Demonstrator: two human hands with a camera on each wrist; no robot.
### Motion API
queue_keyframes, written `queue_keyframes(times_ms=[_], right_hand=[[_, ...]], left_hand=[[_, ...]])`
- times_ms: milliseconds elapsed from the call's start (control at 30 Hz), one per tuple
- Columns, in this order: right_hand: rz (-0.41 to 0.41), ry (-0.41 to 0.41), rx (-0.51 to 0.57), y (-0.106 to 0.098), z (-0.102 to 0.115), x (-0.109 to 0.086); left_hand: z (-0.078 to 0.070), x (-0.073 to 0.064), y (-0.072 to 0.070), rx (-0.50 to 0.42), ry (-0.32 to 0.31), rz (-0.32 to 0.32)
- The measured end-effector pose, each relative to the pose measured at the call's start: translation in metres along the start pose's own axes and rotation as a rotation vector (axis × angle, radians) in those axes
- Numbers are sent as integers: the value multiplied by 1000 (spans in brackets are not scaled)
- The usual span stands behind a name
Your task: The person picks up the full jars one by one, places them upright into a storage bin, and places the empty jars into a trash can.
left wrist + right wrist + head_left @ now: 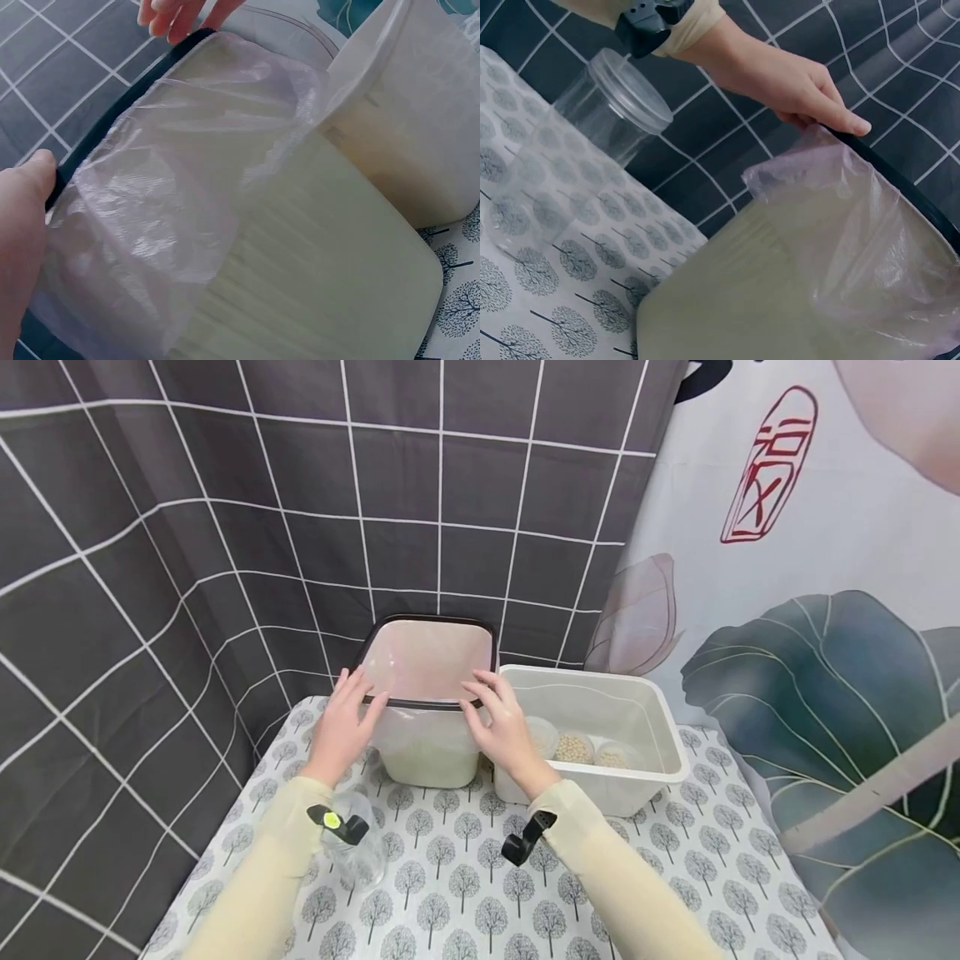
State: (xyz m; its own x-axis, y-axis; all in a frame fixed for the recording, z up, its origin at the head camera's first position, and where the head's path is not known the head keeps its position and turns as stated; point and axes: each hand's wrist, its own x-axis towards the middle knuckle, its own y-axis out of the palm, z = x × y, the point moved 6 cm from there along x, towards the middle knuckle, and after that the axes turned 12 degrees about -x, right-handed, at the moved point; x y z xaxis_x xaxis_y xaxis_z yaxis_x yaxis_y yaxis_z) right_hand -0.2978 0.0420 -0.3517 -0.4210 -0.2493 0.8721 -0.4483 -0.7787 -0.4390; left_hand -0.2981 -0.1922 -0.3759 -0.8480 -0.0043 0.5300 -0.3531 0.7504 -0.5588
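Note:
A pale green trash bin [431,764] stands upright with a black rim ring [433,704] round its mouth. A thin pinkish plastic bag [161,202] lines it and folds down over the outside. At the front left corner my left hand [339,731] pinches the rim, the thumb lying along it in the right wrist view. My right hand [504,727] is at the front right corner, its loosely bent fingers spread over the rim. From the left wrist, those fingers appear just above the rim's end.
Right of the bin is a white plastic tub [667,727] with small containers of pale beads or beans [573,747] inside. A clear plastic jar [622,97] lies under my left forearm on the tree-patterned tablecloth [465,885]. Dark checked curtain [480,477] hangs behind.

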Motion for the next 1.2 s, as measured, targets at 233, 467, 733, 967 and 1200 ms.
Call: queue_keyframes(times_ms=[233,467,733,967,1200], right_hand=[[-57,-80,63,-3,21,-1],[-28,-140,104,6,41,-6],[31,-154,89,23,67,-21],[235,-167,90,57,97,-52],[444,-43,156,83,112,-82]], left_hand=[[3,2,-7,-1,-24,84],[7,-4,-25,29,-25,50],[19,-14,-48,124,-2,-53],[26,-25,-64,136,13,-162],[31,-31,-70,157,24,-183]])
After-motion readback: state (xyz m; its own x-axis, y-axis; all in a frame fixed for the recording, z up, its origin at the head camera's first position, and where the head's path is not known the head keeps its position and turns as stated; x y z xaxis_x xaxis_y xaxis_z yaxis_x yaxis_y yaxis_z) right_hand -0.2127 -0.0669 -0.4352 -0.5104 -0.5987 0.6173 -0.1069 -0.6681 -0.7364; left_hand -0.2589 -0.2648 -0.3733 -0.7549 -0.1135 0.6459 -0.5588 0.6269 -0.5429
